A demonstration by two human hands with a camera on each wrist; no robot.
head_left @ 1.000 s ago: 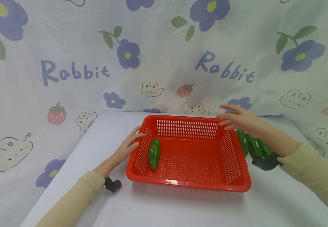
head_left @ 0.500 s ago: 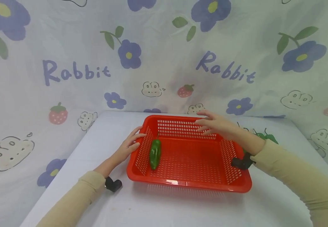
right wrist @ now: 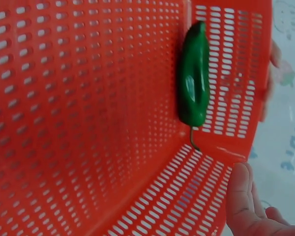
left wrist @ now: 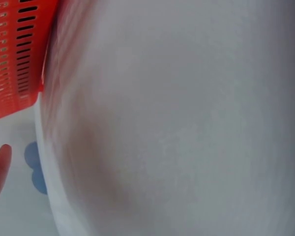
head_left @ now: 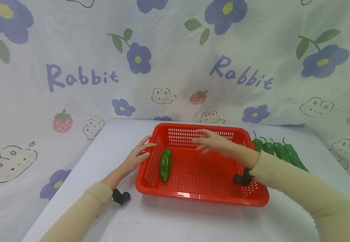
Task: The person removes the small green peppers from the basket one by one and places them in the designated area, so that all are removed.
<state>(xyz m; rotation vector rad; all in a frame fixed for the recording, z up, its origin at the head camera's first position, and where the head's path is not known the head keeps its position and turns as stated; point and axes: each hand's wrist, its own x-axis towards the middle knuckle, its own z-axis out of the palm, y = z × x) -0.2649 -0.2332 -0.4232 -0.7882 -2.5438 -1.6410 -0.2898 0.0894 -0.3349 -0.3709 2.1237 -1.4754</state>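
A red plastic basket (head_left: pixel 199 195) with slotted walls stands on the white-covered table. Against its left wall lies one long green pepper (head_left: pixel 165 164), stem pointing to the back; the right wrist view shows this pepper (right wrist: pixel 194 78) whole. My left hand (head_left: pixel 135 158) touches the basket's left rim with extended fingers. In the left wrist view only a fingertip (left wrist: pixel 1 167) and part of the basket wall (left wrist: pixel 19 59) show. Over the basket's back half hovers my right hand (head_left: pixel 214 143), fingers loosely spread and holding nothing, to the right of the pepper.
Several green peppers (head_left: pixel 281 152) lie side by side on the table, right of the basket, partly hidden by the right sleeve (head_left: pixel 296 188). Behind the table hangs a white cloth (head_left: pixel 175 57) printed with flowers and rabbits. A black wrist camera (head_left: pixel 243 178) overlaps the basket's right side.
My right hand has moved left, from over the basket's right rim to above its inside, uncovering more of the peppers on the right. The left hand and the basket stay in place.
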